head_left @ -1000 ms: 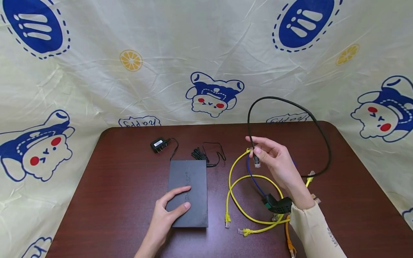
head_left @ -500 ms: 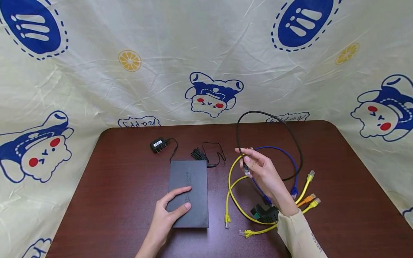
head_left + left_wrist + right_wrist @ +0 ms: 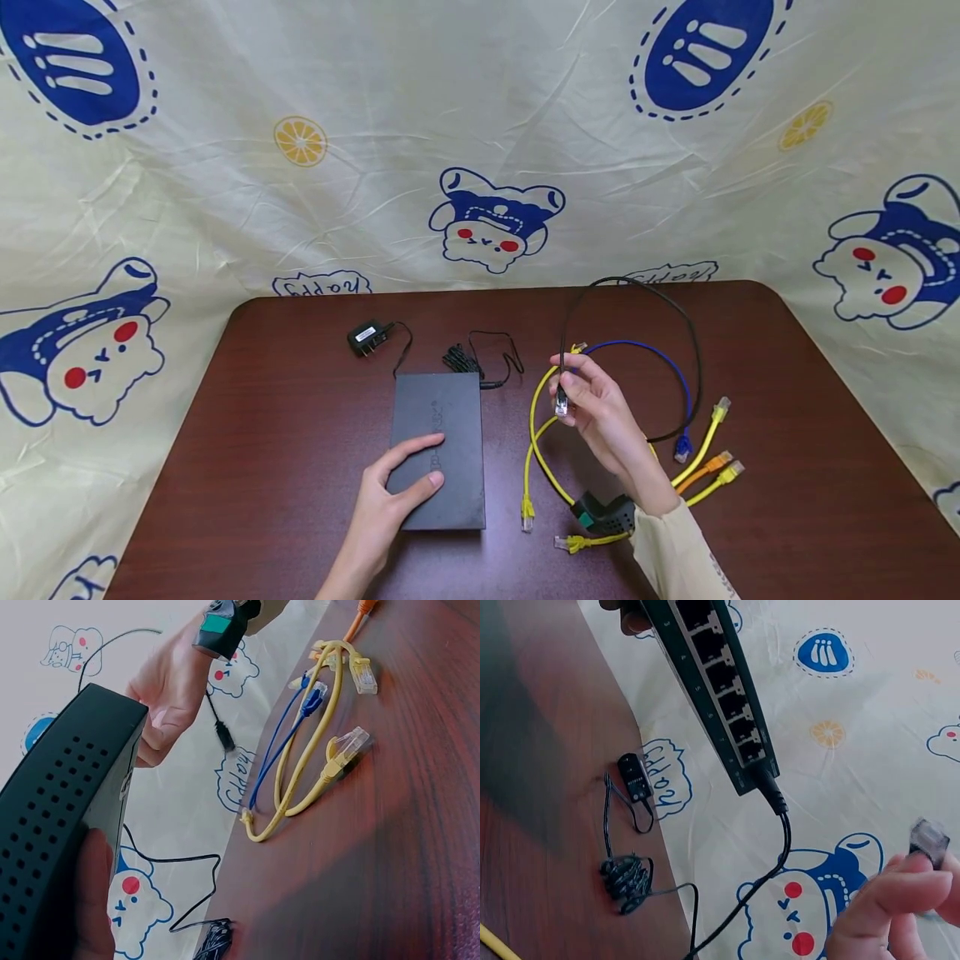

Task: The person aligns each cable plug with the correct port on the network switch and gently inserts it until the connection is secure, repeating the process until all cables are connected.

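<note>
In the head view my left hand grips a dark grey network switch by its left side, thumb and index finger on the top face. The right wrist view shows the switch's row of ports and a black power plug seated at the end of it. My right hand pinches the clear plug of a black network cable, to the right of the switch and apart from it. The rest of that cable loops up and back behind the right hand.
A black power adapter and its bundled cord lie behind the switch. Yellow cables, a blue cable and an orange plug lie around and under my right arm. A patterned sheet hangs behind the table.
My right hand has moved left and somewhat down with the black cable's plug, nearer the switch. The cable's loop has come lower. My left hand and the switch stay put.
</note>
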Action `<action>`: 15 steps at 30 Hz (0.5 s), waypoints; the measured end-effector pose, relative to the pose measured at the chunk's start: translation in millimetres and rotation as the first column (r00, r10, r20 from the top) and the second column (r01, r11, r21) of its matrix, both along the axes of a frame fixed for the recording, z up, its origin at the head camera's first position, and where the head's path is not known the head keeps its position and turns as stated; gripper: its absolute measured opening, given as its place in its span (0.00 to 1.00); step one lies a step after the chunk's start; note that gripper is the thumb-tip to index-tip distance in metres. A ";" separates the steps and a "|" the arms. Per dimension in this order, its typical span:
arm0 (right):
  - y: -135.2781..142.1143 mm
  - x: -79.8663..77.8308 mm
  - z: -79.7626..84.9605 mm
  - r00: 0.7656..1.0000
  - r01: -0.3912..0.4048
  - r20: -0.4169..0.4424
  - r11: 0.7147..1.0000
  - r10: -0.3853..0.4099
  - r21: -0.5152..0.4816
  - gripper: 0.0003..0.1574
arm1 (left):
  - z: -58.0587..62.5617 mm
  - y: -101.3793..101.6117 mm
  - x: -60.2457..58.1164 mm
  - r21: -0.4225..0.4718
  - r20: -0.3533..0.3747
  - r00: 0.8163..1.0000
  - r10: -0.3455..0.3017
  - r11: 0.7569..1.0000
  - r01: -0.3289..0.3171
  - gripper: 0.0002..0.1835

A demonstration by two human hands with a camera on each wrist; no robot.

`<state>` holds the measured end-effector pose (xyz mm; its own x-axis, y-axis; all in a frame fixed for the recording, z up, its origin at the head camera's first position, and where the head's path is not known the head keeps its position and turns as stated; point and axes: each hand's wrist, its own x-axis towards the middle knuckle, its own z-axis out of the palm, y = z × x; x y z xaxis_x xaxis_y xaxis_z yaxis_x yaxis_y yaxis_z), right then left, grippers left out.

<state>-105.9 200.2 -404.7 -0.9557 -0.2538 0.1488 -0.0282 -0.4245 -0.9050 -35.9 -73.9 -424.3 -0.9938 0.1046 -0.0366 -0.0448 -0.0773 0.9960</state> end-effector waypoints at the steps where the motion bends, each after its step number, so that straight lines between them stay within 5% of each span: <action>1: -1.0 0.2 0.2 1.000 0.010 0.000 1.000 -0.010 -0.008 0.12 | 0.2 0.1 0.1 0.002 -0.001 1.000 0.000 1.000 0.000 0.20; 15: -17.9 -1.1 5.2 0.997 0.076 -0.003 0.991 -0.077 -0.108 0.07 | 3.9 2.3 0.8 0.019 0.000 1.000 0.007 1.000 -0.006 0.20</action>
<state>-106.9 182.3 -399.5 -0.9706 -0.1622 0.1778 -0.0702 -0.5160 -0.8537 -35.1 -71.6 -420.4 -0.9945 0.0988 -0.0343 -0.0439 -0.0964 0.9944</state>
